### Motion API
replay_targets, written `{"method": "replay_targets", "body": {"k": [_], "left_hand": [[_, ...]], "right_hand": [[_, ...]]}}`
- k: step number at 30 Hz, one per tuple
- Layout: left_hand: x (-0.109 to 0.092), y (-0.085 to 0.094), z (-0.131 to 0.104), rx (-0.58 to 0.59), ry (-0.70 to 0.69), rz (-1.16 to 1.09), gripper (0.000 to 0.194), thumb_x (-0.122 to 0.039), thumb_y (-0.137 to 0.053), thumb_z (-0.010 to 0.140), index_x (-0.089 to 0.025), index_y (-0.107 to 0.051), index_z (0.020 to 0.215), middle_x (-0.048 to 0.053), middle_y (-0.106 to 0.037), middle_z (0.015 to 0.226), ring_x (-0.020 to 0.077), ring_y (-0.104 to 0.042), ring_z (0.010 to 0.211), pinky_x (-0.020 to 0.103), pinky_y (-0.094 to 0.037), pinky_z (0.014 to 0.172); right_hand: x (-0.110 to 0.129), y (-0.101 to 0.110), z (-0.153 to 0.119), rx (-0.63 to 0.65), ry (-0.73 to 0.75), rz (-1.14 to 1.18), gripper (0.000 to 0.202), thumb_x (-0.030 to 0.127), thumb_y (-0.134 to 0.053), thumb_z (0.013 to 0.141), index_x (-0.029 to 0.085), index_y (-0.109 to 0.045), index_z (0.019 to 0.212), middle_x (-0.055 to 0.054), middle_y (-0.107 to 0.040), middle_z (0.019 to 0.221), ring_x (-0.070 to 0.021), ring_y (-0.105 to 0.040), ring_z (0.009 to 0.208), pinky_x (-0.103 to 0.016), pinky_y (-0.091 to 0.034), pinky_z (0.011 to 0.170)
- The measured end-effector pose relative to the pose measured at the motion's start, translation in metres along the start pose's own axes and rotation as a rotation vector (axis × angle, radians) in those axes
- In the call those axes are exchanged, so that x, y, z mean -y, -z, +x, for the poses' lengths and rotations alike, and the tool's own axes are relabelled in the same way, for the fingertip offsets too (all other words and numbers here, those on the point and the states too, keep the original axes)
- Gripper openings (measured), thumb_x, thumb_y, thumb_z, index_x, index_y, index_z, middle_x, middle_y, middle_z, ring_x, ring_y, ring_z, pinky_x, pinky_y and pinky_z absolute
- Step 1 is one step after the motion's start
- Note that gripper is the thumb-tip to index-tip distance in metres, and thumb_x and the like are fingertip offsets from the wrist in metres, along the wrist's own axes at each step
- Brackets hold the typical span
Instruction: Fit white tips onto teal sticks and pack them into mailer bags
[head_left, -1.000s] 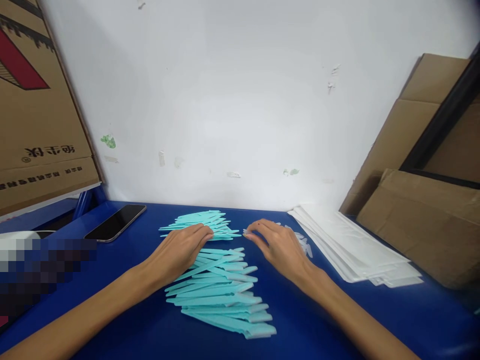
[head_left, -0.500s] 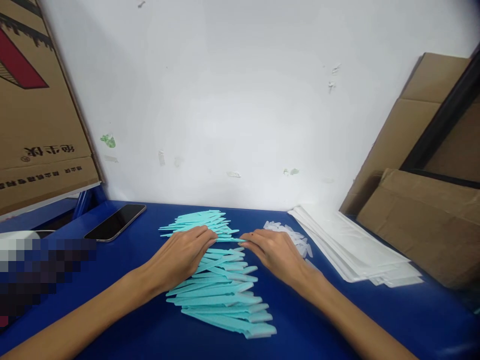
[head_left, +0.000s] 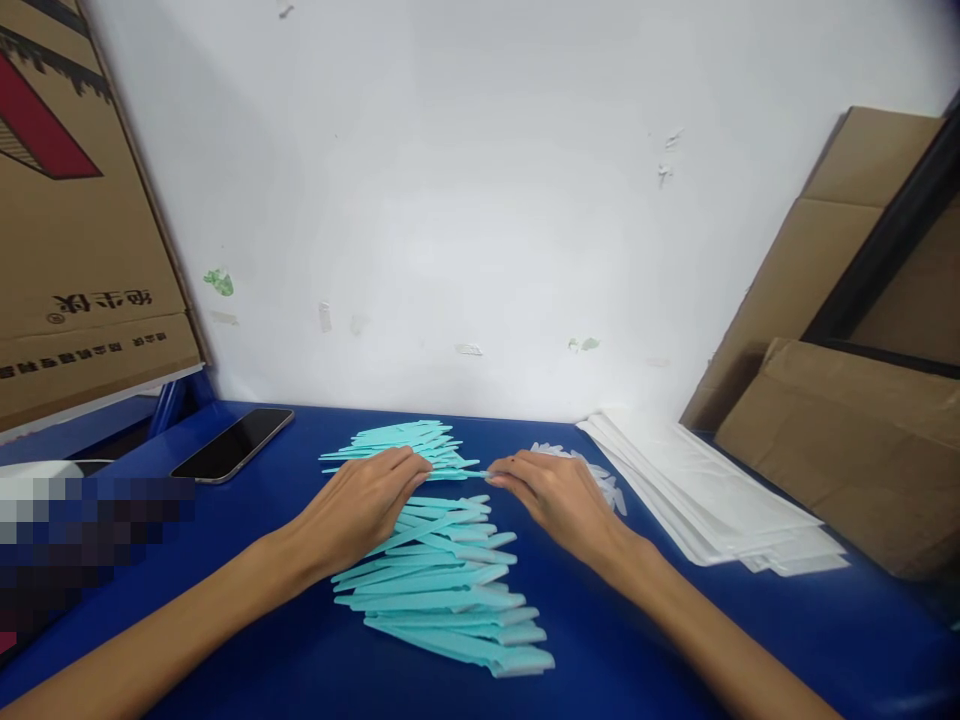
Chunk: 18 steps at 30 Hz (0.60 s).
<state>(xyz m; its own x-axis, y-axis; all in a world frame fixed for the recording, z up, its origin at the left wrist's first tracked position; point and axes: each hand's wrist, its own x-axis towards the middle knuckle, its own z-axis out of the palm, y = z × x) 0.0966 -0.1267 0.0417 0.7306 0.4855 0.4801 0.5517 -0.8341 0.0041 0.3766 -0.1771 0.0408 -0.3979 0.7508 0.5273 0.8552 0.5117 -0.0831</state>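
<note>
Between my two hands is a slim turquoise stick, partly hidden by the fingers. My left hand (head_left: 375, 495) is closed on its left part, and my right hand (head_left: 551, 495) pinches its right end, where a whitish cap seems to show. Nearer me lies a row of turquoise sticks with pale caps on their right ends (head_left: 465, 600). A second pile of turquoise sticks (head_left: 405, 436) sits beyond my left hand. Behind my right hand, partly covered by it, is a heap of small translucent caps (head_left: 600, 475).
A phone (head_left: 234, 445) lies at the left on the blue table (head_left: 247, 530). White flat bags (head_left: 705, 490) are stacked at the right. Cardboard stands at the left (head_left: 90, 240) and right (head_left: 840, 450), with a white wall (head_left: 480, 200) behind.
My right hand has shifted slightly to the right and the held stick sits slightly higher. Both hands keep their grip; the piles look the same.
</note>
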Motion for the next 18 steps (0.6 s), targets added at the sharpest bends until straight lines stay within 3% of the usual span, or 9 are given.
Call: {"method": "replay_targets", "body": {"k": [11,18], "left_hand": [[-0.009,-0.012,-0.005,0.035,-0.061,0.019,0.023,-0.022,-0.036,0.11,-0.019,-0.059,0.11,0.002,-0.064,0.089,0.0175,-0.058,0.069,0.029,-0.038,0.058],[-0.015,0.0,-0.003,0.17,-0.055,-0.056,0.029,-0.024,-0.036,0.109,-0.018,-0.063,0.101,0.004,-0.062,0.086,0.0208,-0.054,0.079,0.035,-0.041,0.072]], "right_hand": [[0.013,-0.011,-0.007,-0.04,0.184,0.014,0.026,0.031,-0.049,0.108,0.021,-0.072,0.11,-0.002,-0.075,0.085,-0.0152,-0.07,0.072,-0.025,-0.043,0.061],[0.01,-0.011,-0.004,0.032,0.166,0.056,0.024,0.03,-0.05,0.108,0.021,-0.072,0.105,-0.002,-0.075,0.091,-0.0175,-0.069,0.083,-0.028,-0.048,0.071]]}}
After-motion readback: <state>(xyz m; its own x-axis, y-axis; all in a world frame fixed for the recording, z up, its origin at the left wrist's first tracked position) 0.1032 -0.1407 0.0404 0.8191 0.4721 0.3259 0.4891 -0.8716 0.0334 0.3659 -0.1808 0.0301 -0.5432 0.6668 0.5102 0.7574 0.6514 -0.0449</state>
